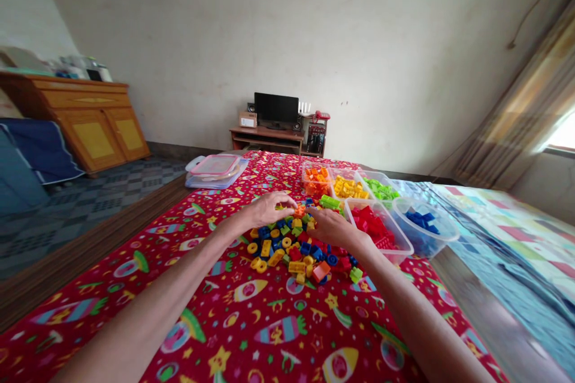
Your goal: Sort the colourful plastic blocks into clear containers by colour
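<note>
My left hand [269,209] hangs over the far side of a loose pile of plastic building blocks [291,248], its curled fingertips close to an orange block [299,211]. Whether it grips that block, I cannot tell. My right hand [335,228] lies low over the pile with its fingers stretched out, holding nothing visible. Just beyond it sits a green block [330,202]. The pile mixes yellow, blue, red and green pieces on a red rocket-print bedspread [269,323]. Clear tubs of sorted orange [315,182], yellow [348,188], green [381,188], red [372,227] and blue [422,224] blocks line its far side.
A pink-lidded plastic box [215,167] rests on the bedspread at the far left. Beyond the bed stand a wooden desk with a monitor [276,111] and a wooden cabinet [90,122]. A patterned bedcover [507,245] lies to the right, below a curtained window [516,96].
</note>
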### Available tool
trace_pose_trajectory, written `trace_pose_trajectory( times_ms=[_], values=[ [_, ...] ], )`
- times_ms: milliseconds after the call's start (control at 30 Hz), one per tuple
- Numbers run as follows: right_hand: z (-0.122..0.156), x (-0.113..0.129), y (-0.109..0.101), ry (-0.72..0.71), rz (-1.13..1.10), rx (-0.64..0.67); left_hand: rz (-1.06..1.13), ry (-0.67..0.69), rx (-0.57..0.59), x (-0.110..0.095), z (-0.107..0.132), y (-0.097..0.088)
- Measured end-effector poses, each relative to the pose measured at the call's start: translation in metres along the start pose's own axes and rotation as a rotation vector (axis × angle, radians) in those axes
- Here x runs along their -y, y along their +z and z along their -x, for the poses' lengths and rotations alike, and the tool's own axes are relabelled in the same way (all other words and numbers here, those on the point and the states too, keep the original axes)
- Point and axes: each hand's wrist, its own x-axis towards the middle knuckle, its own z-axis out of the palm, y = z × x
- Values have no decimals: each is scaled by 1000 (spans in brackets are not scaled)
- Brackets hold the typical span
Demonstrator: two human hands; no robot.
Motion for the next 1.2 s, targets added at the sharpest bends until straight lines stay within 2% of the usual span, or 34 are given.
trace_pose_trajectory(
  times_ms=[100, 200, 300, 433, 633, 800, 967, 1200],
  values=[
    [-2, -2, 7, -29, -6, -20, -122, 108, 154, -12, 0, 9],
    [-5, -4, 13, -51, -35, -28, -220, 124, 189, -13, 1, 15],
    [-6, -4, 17, -54, -28, -62, -207, 96, 164, -10, 1, 12],
    [-4, -5, 18, -5, -2, -119, -160, 60, 72, -9, 1, 2],
    [-3, -14, 17, 10, -56, -131, -240, 15, -22, -14, 3, -4],
    [-4, -19, 8, -41, -58, -154, -248, 41, -14, -13, 3, 6],
    [-4, -20, -2, 40, -116, -234, -237, 75, -29, -16, 2, 17],
    [-5, -25, 5, 32, -126, -302, -187, 36, 37, -13, 6, 24]
  ],
)
